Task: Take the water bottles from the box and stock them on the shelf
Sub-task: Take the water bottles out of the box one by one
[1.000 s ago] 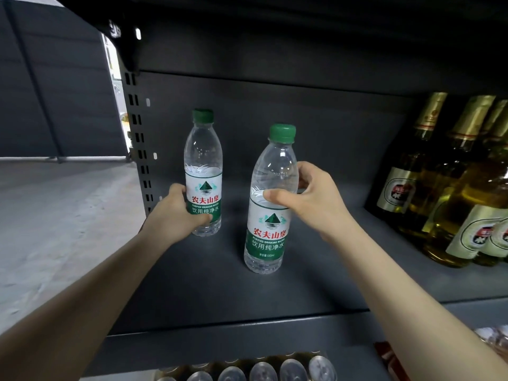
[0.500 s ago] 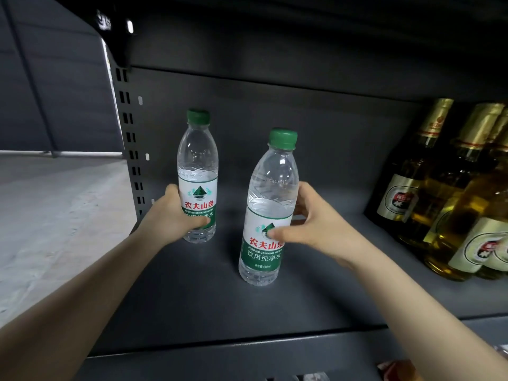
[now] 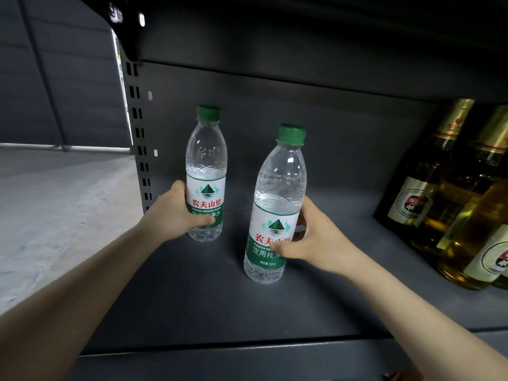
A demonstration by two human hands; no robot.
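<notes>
Two clear water bottles with green caps and green-and-white labels stand upright on the dark grey shelf. The left bottle stands near the shelf's back left corner, and my left hand grips its lower half from the left. The right bottle stands nearer the front, slightly tilted. My right hand holds its lower label from the right, thumb across the front. The box is out of view.
Several amber glass bottles with gold foil necks stand at the shelf's right end. A perforated upright post bounds the shelf on the left. Another shelf board hangs overhead. Pale concrete floor lies beyond the post.
My right hand has slid down the right bottle from its shoulder to its lower label. Both bottles stay where they stood; the view has tilted slightly upward.
</notes>
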